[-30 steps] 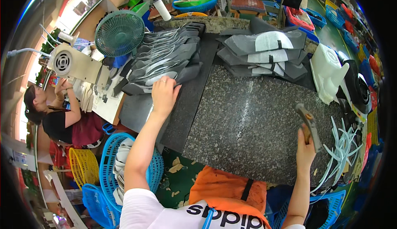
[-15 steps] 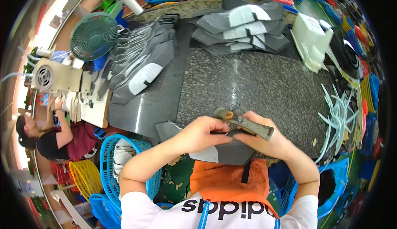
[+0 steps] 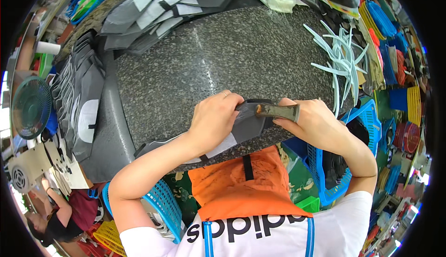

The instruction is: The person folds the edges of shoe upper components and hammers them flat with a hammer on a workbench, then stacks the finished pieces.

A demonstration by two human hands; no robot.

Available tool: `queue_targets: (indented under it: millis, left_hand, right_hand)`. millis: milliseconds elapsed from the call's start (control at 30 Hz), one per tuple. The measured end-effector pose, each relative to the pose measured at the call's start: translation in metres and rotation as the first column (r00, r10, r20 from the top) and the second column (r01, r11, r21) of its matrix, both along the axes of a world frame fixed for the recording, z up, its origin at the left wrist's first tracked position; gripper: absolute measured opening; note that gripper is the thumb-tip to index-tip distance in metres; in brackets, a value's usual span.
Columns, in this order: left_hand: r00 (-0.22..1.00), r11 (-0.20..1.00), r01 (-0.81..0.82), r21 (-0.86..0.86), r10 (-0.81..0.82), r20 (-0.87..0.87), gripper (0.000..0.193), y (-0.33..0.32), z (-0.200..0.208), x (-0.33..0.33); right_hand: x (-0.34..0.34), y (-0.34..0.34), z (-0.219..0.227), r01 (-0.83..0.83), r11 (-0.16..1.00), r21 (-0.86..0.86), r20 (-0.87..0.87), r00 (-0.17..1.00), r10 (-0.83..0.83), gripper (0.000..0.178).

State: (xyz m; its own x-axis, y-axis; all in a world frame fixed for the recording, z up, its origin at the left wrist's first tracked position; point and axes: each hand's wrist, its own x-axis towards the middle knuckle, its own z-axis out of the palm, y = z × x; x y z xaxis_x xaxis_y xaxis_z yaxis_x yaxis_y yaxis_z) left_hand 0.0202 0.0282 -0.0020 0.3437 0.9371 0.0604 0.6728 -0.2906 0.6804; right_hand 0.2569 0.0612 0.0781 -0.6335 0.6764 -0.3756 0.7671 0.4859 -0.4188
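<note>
My left hand is closed on the upper edge of a dark grey shoe-upper piece with a pale patch, pinching it between thumb and fingers. The piece lies along the near edge of the dark speckled stone worktop. At the piece's right end, my right hand is curled round a hammer. Its worn metal head lies across the fingers, with the wooden handle's end showing in it; the rest of the handle is hidden. Whether the right fingertips also grip the piece, I cannot tell.
Stacked grey pieces with pale patches lie at the far left, and an overlapping row nearer on the left. Pale blue strips spread at the right. Blue baskets stand below the worktop. Another person sits at lower left.
The view has swung to the right, so the worktop's things sit further left. My hands have moved apart along the piece, and the hammer head now lies more level.
</note>
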Motion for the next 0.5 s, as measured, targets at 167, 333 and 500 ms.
queue_targets:
  millis: [167, 333, 500]
  left_hand:
    - [0.997, 0.986, 0.052, 0.159, -0.061, 0.052, 0.024, -0.007, -0.011, -0.001]
    - [0.931, 0.898, 0.265, 0.350, -0.143, -0.336, 0.022, -0.016, 0.001, 0.003]
    - [0.999, 0.972, 0.040, 0.230, -0.038, -0.013, 0.019, -0.021, -0.009, -0.015]
  right_hand:
    - [0.006, 0.011, -0.003, -0.037, 0.999, -0.011, -0.026, 0.999, 0.036, 0.027]
    - [-0.007, 0.014, -0.018, -0.108, 0.982, 0.155, -0.146, 0.981, 0.131, 0.024]
    - [-0.009, 0.017, -0.028, -0.120, 0.972, 0.200, -0.155, 0.976, 0.152, 0.023]
